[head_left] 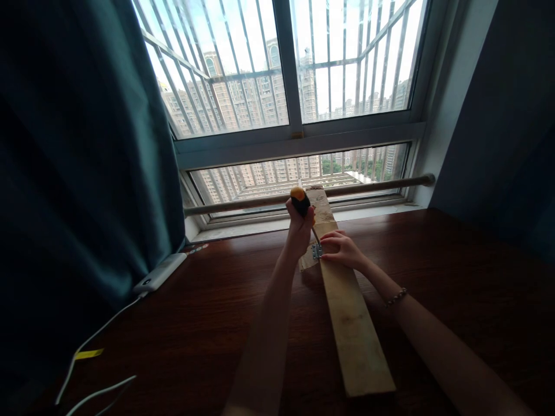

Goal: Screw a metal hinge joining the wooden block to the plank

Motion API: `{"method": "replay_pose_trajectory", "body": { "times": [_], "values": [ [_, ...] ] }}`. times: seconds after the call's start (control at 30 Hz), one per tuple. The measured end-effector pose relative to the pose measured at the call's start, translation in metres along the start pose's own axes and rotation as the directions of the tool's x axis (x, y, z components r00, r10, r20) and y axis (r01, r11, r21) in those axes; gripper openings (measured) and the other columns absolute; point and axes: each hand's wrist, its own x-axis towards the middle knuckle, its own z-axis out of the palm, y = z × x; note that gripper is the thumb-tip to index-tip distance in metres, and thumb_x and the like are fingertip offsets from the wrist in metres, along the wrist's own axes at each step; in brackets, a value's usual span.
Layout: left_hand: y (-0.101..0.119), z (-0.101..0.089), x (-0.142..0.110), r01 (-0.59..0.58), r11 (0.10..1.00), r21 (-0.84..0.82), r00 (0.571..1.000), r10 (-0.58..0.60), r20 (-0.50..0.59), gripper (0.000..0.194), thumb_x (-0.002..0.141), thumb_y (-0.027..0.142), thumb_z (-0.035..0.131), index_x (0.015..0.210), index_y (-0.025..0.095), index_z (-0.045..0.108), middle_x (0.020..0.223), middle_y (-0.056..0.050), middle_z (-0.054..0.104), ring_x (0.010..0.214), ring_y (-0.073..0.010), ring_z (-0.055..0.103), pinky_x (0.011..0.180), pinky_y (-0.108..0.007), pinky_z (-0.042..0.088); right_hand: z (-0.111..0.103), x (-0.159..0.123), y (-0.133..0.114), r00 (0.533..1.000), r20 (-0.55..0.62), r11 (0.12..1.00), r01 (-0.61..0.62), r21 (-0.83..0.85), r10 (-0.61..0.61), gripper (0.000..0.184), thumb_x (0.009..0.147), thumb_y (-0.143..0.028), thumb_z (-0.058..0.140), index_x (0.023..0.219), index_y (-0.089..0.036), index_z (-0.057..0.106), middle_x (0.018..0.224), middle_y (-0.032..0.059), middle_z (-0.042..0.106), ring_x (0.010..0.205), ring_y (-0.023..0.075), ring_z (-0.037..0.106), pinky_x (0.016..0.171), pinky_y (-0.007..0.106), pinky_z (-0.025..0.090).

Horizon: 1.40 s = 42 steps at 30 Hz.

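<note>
1. Looks mid-job to me: the metal hinge (317, 251) sits by the left edge of the long wooden board (358, 329), toward the far end, with the screwdriver (300, 201) angled down to it. Can't tell which screws are in, so no clue how much is left.
2. Left hand (299, 231): closed round the handle, arm stretched far.
3. Right hand (344, 252): reaching in from the right, fingers half-curled by the hinge; can't tell if they're pinching anything.
</note>
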Motion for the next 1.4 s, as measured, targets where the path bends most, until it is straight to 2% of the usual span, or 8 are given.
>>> {"method": "replay_pose_trajectory", "body": {
  "times": [0.27,0.57,0.7,0.83,0.93,1.03,1.23,1.4],
  "values": [
    [-0.006,0.004,-0.001,0.023,0.999,-0.046,0.999,-0.025,-0.041,0.038,0.064,0.03,0.07,0.084,0.023,0.038,0.076,0.003,0.053,0.059,-0.0075,0.048,0.056,-0.02,0.04,-0.002,0.001,-0.002,1.0,-0.004,1.0,0.004,-0.003,-0.004,0.037,0.061,-0.036,0.074,0.095,-0.023,0.066,0.099,0.0054,0.063,0.1,0.0238,0.049,0.09,0.039,0.041],
    [-0.004,-0.008,0.006,0.066,0.995,-0.075,0.995,-0.061,0.076,0.032,0.057,0.023,0.074,0.085,0.02,0.059,0.08,-0.001,0.061,0.074,-0.0131,0.057,0.068,-0.024,0.044,-0.002,0.0,-0.002,1.0,-0.004,1.0,0.005,-0.004,-0.005,0.037,0.061,-0.035,0.074,0.094,-0.022,0.065,0.099,0.0052,0.063,0.101,0.0235,0.049,0.09,0.039,0.041],
    [-0.002,-0.01,0.007,0.101,0.991,-0.09,0.985,-0.086,0.152,0.034,0.061,0.03,0.071,0.091,0.019,0.06,0.085,-0.005,0.065,0.081,-0.0181,0.06,0.072,-0.03,0.045,-0.002,0.0,-0.003,1.0,-0.003,1.0,0.001,0.003,-0.001,0.037,0.061,-0.036,0.075,0.093,-0.022,0.066,0.099,0.0051,0.063,0.101,0.0238,0.049,0.091,0.039,0.04],
    [-0.007,-0.006,0.004,0.0,1.0,-0.023,0.977,0.005,0.214,0.026,0.073,0.039,0.06,0.089,0.018,0.059,0.087,-0.007,0.063,0.08,-0.0166,0.058,0.071,-0.028,0.044,-0.002,0.001,-0.003,1.0,0.0,1.0,0.0,0.008,0.0,0.036,0.061,-0.035,0.075,0.093,-0.022,0.066,0.099,0.0052,0.063,0.101,0.0237,0.049,0.091,0.04,0.04],
    [-0.017,-0.001,0.004,-0.068,0.997,-0.03,0.98,0.072,0.187,0.025,0.077,0.043,0.053,0.088,0.02,0.054,0.082,-0.004,0.058,0.073,-0.0134,0.053,0.068,-0.026,0.043,-0.001,0.0,-0.002,1.0,-0.002,1.0,0.008,0.008,-0.008,0.035,0.061,-0.034,0.074,0.094,-0.023,0.066,0.099,0.0046,0.063,0.101,0.0232,0.049,0.091,0.039,0.041],
    [-0.023,0.004,0.003,-0.086,0.994,-0.06,0.98,0.095,0.176,0.026,0.073,0.039,0.061,0.086,0.02,0.049,0.077,-0.001,0.053,0.068,-0.0106,0.049,0.066,-0.023,0.042,0.0,0.0,0.0,1.0,0.0,1.0,0.012,0.013,-0.012,0.034,0.062,-0.034,0.074,0.095,-0.024,0.067,0.1,0.0044,0.062,0.102,0.023,0.048,0.091,0.038,0.041],
    [-0.021,0.008,-0.002,0.021,0.996,-0.085,0.998,-0.016,0.058,0.038,0.066,0.034,0.068,0.086,0.023,0.038,0.075,0.003,0.055,0.062,-0.0086,0.049,0.061,-0.022,0.041,0.0,-0.001,0.0,1.0,0.0,1.0,0.023,0.01,-0.023,0.032,0.063,-0.034,0.073,0.094,-0.025,0.069,0.099,0.0042,0.063,0.102,0.0234,0.048,0.093,0.039,0.04],
    [-0.025,0.012,0.012,0.009,0.997,-0.076,0.995,-0.001,0.096,0.034,0.067,0.034,0.067,0.083,0.023,0.039,0.07,0.004,0.052,0.058,-0.0081,0.048,0.056,-0.021,0.039,0.0,0.0,-0.003,0.999,-0.027,1.0,0.026,-0.015,-0.027,0.039,0.061,-0.034,0.074,0.098,-0.023,0.066,0.099,0.005,0.063,0.101,0.0234,0.048,0.091,0.038,0.041]
  ]
}}
